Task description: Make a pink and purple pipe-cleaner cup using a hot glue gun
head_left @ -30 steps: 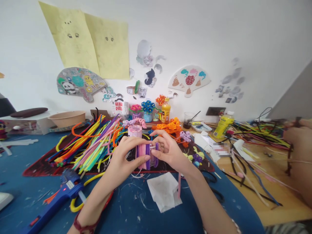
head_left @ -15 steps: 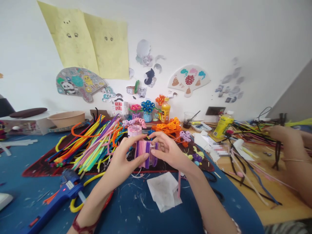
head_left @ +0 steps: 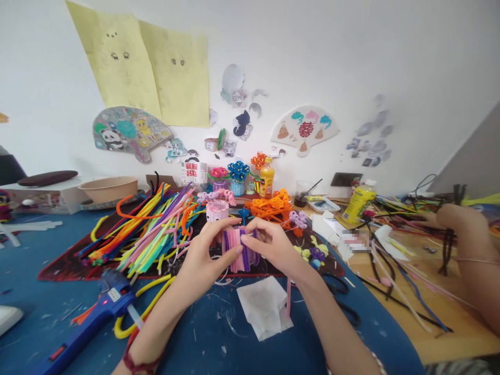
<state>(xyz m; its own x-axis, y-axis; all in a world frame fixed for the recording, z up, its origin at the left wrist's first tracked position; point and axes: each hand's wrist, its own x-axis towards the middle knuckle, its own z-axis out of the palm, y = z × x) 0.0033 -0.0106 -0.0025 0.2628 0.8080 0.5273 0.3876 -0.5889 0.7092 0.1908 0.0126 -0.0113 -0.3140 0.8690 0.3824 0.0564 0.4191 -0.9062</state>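
Observation:
Between my two hands is a small pot covered in upright pink, lilac and purple pipe cleaners (head_left: 236, 254), held above the dark mat. My left hand (head_left: 211, 251) grips its left side, thumb in front and fingers over the top rim. On the other side my right hand (head_left: 273, 245) has its thumb pressed on the front near the top, with the fingers curled behind. Just past them stands a pale pink pipe-cleaner pot (head_left: 217, 211) with pink curls on top. A creased white paper (head_left: 262, 307) lies below my right hand.
A blue glue gun (head_left: 105, 307) lies at left, near a heap of colourful pipe cleaners (head_left: 152, 229). Orange pipe-cleaner flowers (head_left: 271, 205) and a yellow bottle (head_left: 358, 202) stand behind. At right, another person's hand (head_left: 459, 219) holds black strands over the wooden table (head_left: 464, 338).
The pot is now more upright between my hands, and my right thumb has shifted up to its top front. The whole view has moved slightly.

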